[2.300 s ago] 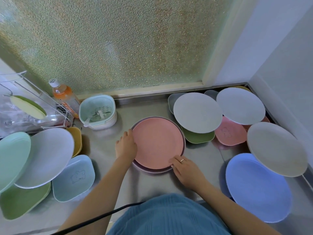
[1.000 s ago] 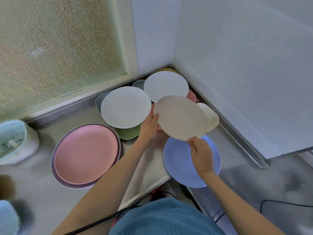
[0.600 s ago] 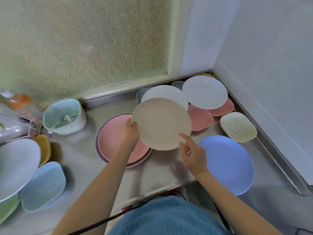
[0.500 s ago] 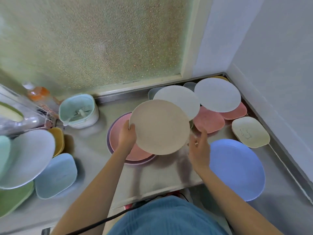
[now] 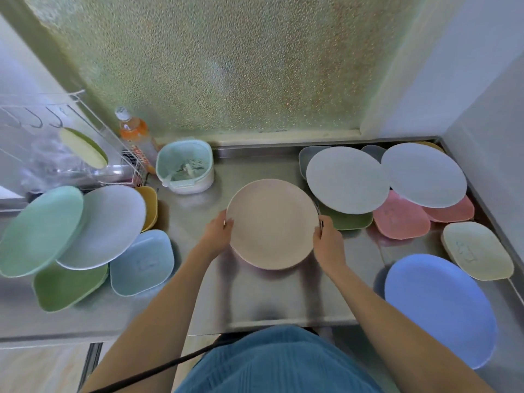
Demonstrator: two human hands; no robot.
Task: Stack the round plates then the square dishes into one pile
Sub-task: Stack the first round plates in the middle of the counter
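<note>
The beige round plate [image 5: 271, 224] sits at the centre of the steel desk [image 5: 283, 296], on top of the growing pile; only a thin pink rim of a lower plate shows at its near edge. The left hand [image 5: 217, 232] grips the plate's left rim with curled fingers, and the right hand [image 5: 326, 241] grips the right rim the same way.

Step in hand, as judged: seating this plate on the pile.

- Keep the plate level and centre it until its rim is concentric with the plate below.
- Let go with both hands together, so the plate does not tip or slide.
- Check that it does not rock before fetching the next one.

Round plates not yet stacked: two grey round plates [image 5: 347, 180] [image 5: 424, 174] at the far right, a blue round plate [image 5: 439, 310] at the near right, and a green round plate [image 5: 37, 231] beside a third grey one [image 5: 103, 226] at the left. Several lean on square dishes, such as the pink square dish [image 5: 401, 219] and the light blue square dish [image 5: 143, 262]. Lift each round plate straight up, since dragging could shift the dish beneath. Leave the square dishes until every round plate is on the pile
</note>
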